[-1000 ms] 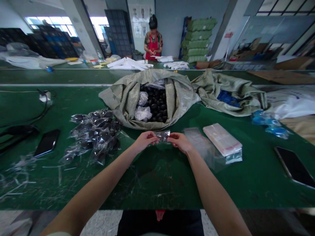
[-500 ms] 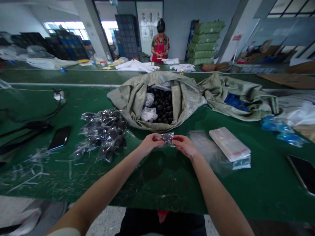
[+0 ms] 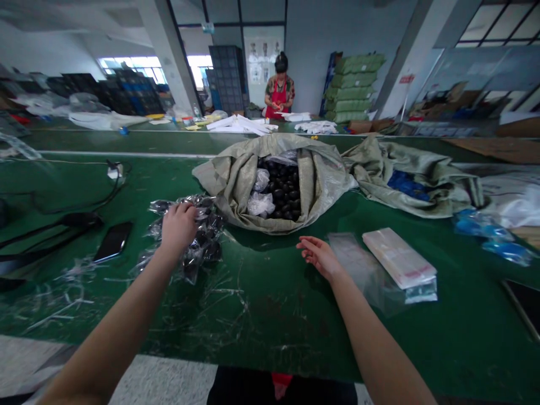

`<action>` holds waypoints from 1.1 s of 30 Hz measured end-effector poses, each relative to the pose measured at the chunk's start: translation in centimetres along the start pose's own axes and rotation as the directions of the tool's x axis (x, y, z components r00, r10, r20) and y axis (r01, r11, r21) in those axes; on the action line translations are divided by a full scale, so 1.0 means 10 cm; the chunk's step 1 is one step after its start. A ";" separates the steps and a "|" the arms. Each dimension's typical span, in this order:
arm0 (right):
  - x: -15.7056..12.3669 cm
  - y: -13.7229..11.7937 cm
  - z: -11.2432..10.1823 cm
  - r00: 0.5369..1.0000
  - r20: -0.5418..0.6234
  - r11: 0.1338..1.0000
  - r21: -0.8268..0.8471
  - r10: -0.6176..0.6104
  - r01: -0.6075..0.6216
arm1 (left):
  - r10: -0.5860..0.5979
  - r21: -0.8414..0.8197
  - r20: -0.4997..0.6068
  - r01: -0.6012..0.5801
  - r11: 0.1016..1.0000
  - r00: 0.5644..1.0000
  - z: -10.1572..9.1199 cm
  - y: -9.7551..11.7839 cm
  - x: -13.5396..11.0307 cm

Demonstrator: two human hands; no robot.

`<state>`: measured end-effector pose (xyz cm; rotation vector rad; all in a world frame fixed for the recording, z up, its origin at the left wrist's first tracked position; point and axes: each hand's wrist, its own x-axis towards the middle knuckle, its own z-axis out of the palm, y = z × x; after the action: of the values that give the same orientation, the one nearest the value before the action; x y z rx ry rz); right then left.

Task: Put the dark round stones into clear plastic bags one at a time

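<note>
Although my left hand (image 3: 179, 228) curled over the bagged black pieces (image 3: 208, 244) on the bench (image 3: 261, 320), I couldn't tell if it gripped; my right hand (image 3: 319, 257) was open. Their slippery-looking film (image 3: 158, 207) suggested pinching each firmly around its middle.

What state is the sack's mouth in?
Open: the woven sack is folded back, showing dark round items and plastic bags inside.

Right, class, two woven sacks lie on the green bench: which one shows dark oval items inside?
The left sack, gaping open around dark oval items. The other sack, to its right, lies slumped with something blue in its folds.
</note>
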<state>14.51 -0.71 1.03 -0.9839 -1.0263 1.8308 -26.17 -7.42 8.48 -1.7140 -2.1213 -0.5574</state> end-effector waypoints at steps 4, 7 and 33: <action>-0.02 0.00 0.02 1.000 0.007 1.000 -0.021 0.012 -0.011 | 0.026 0.200 0.187 -0.064 0.978 0.982 0.11 -0.07 0.08; -0.01 0.01 0.02 1.000 -0.001 0.999 -0.046 -0.012 0.012 | 0.101 0.114 0.055 -0.106 0.988 0.993 0.19 0.25 0.23; -0.08 -0.04 -0.58 0.663 -0.265 -0.072 -0.898 -0.700 -0.435 | 0.356 -0.437 0.129 -0.269 0.858 0.926 0.51 2.33 1.14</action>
<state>20.02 0.30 -0.58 -2.0869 -1.7951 -0.2555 -5.85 9.18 11.72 -2.3929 -1.8774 -0.8021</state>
